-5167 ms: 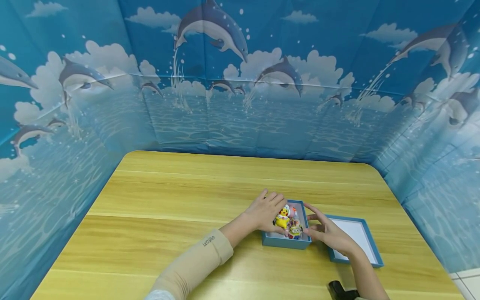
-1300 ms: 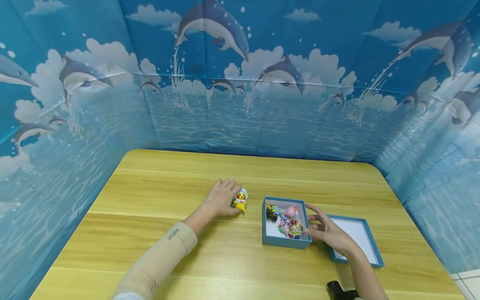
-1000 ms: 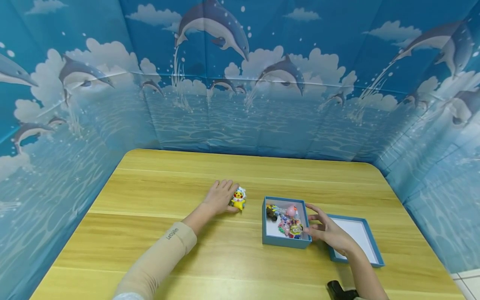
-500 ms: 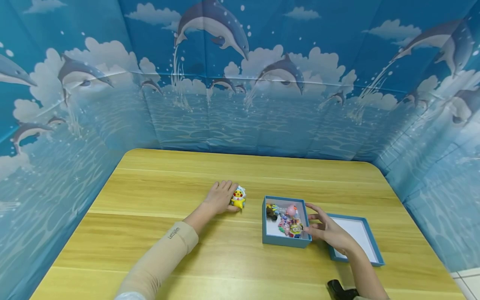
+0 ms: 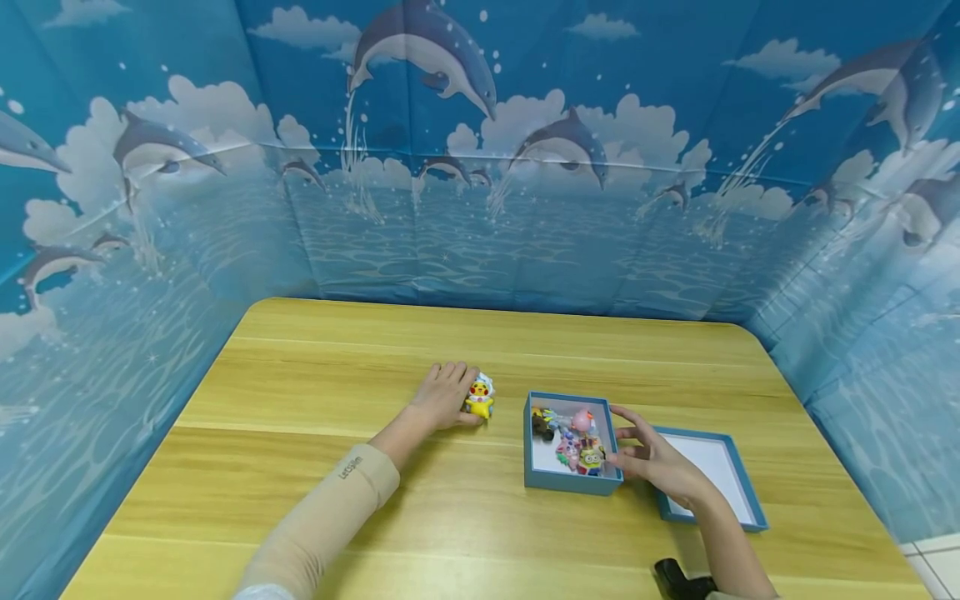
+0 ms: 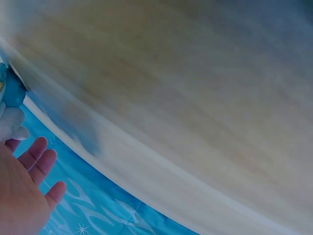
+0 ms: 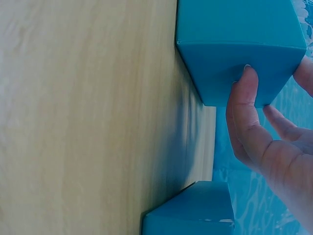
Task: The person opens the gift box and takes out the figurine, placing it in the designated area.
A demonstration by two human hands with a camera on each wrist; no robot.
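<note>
In the head view, my left hand [image 5: 442, 396] pinches a yellow Pikachu figurine [image 5: 480, 398] with a white hat, between thumb and fingers. The figurine is upright at the table, left of a blue box [image 5: 570, 481]; its underside is too small to judge. At the edge of the left wrist view only its blue and white back [image 6: 12, 105] shows. My right hand [image 5: 660, 465] holds the box's right side, thumb at the rim and bent fingers on the wall. Inside lie several small figurines, among them a Minion [image 5: 591, 461] and a pink round-headed one [image 5: 582, 421].
The blue lid [image 5: 712, 467] lies at the right with its white inside up, partly behind my right forearm. A black object [image 5: 678, 581] is at the front edge by that forearm. A dolphin-print curtain [image 5: 450, 233] surrounds the wooden table [image 5: 337, 358].
Over five seconds, my left hand has lifted the Pikachu figurine from the box and carried it left to the table. Lately it has shifted only slightly. The right hand stays at the box.
</note>
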